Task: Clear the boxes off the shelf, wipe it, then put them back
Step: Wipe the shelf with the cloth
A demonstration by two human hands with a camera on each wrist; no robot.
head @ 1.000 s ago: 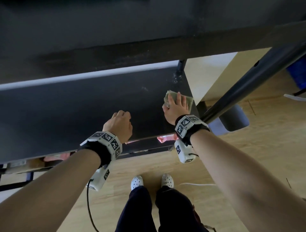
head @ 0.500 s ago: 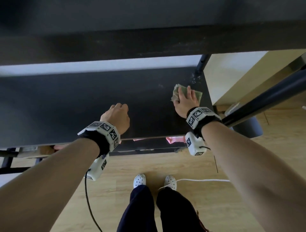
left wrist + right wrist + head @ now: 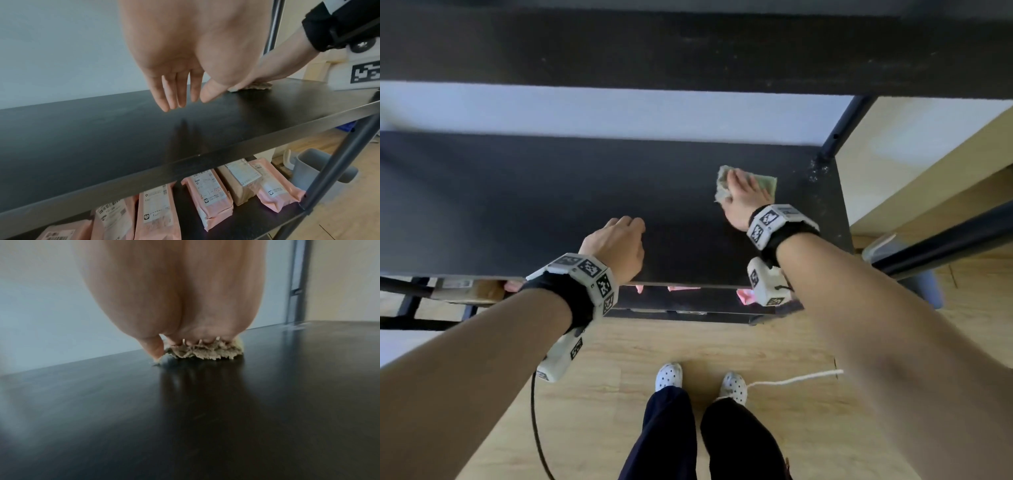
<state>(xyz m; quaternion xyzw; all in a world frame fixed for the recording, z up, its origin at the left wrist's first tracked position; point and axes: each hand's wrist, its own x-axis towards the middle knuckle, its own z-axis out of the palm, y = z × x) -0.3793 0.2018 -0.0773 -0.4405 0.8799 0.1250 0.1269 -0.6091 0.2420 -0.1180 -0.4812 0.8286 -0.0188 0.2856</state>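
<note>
My right hand [image 3: 743, 192] lies flat on a crumpled green cloth [image 3: 767, 181] and presses it onto the black shelf [image 3: 517, 205], near its right end. In the right wrist view the cloth [image 3: 205, 352] is bunched under the hand [image 3: 180, 313]. My left hand [image 3: 619, 241] hovers over the shelf's front edge and holds nothing. Its fingers [image 3: 174, 97] hang relaxed just above the board [image 3: 102, 138]. The shelf top carries no boxes. Several pink parcels [image 3: 207, 194] lie on the shelf below.
An upper shelf board [image 3: 688, 51] overhangs the work area. A black post [image 3: 839, 126] stands at the back right corner, with dust specks [image 3: 818, 171] by it. A grey bin [image 3: 314, 168] and a white cable [image 3: 791, 378] are on the wooden floor.
My right hand has slid the cloth leftward and farther back, away from the corner post. The left hand has barely moved.
</note>
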